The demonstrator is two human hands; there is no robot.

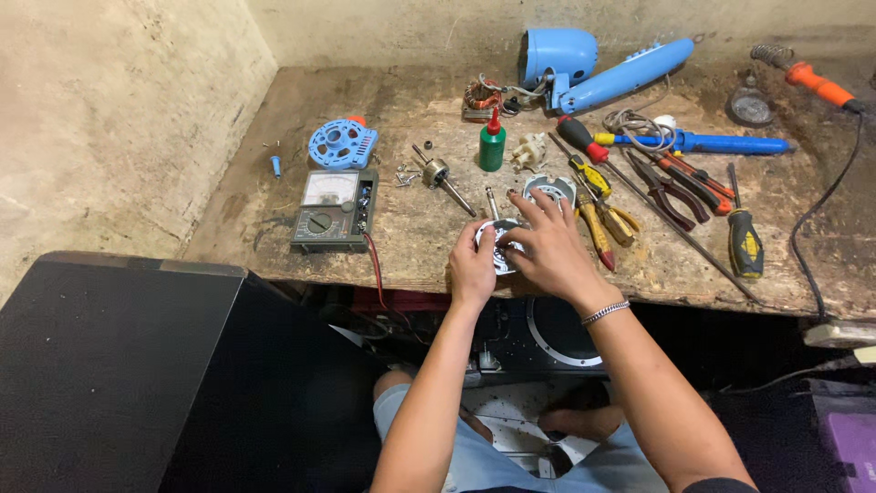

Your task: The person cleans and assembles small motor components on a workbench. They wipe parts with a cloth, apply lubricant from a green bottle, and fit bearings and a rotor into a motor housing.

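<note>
A round metal motor part (500, 245) was held at the worktop's (411, 246) near edge, clasped in the left hand's (472, 267) grip and covered by the right hand's (547, 246) fingers, while a rotor shaft (442, 177) and screws (405, 173) lay unfitted nearby.

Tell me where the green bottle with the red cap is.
The green bottle stands upright mid-bench in the head view, between the rotor shaft on its left and a cream plastic part on its right.

There is one view only, from a camera on the person's head, looking steeply down and forward over the forearms. It faces the worn wooden workbench (411, 246) and the plastered wall (119, 110) behind. The hands sit near frame centre, fairly close; the person's lap fills the bottom edge.
</note>
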